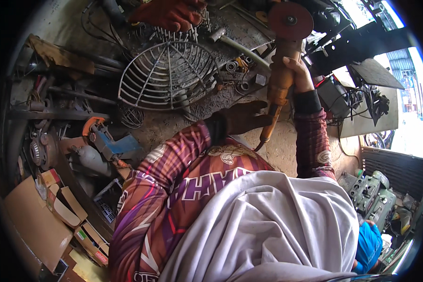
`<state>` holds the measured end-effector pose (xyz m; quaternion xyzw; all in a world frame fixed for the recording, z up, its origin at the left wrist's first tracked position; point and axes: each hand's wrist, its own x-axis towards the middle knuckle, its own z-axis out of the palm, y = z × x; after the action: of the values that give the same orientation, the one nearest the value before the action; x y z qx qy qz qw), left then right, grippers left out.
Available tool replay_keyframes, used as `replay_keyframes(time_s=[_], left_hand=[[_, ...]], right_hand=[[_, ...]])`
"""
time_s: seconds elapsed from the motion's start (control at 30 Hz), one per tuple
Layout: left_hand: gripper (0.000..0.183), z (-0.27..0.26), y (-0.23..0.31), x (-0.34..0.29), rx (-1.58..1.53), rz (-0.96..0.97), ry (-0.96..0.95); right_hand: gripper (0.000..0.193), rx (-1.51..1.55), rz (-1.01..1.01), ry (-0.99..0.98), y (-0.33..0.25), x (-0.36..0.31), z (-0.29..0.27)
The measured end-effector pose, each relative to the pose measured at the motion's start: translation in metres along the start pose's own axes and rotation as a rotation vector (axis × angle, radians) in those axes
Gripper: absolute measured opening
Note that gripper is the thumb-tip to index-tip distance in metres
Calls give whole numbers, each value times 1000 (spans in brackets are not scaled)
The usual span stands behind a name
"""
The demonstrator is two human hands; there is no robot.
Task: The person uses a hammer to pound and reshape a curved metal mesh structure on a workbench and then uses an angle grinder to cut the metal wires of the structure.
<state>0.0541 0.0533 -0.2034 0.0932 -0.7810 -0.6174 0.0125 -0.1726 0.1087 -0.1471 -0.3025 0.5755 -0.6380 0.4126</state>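
An angle grinder [279, 80] with a reddish disc [290, 20] stands upright in view, disc at the far end. My bare right hand [298, 73] is closed around its body from the right. My left hand [246, 117], in a dark glove, reaches to the grinder's rear handle with its fingers stretched and apart. The fingertips meet or nearly meet the handle. Left of the grinder lies a half-round wire grille [169, 75] with curved bars and spokes. Beyond it is a red work glove [169, 14]; whether a hand is inside I cannot tell.
A hammer [239, 47] lies beyond the grille, near small metal rings [231, 66]. At left are a blue-and-orange tool [113, 141], a grey cylinder [91, 157] and cardboard boxes [42, 221]. Green machinery [373, 192] and a person in blue [369, 244] are at right.
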Motion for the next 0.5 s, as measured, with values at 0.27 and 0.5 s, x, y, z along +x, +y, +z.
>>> replay_keyframes(time_s=[0.27,0.5], left_hand=[[46,41,-1,117,-824,-91,-93],[48,51,14,165,-771,-167,93]], right_hand=[[51,105,145,-166,-11,54,-65],[59,189,330,-329,-6,103,-97]])
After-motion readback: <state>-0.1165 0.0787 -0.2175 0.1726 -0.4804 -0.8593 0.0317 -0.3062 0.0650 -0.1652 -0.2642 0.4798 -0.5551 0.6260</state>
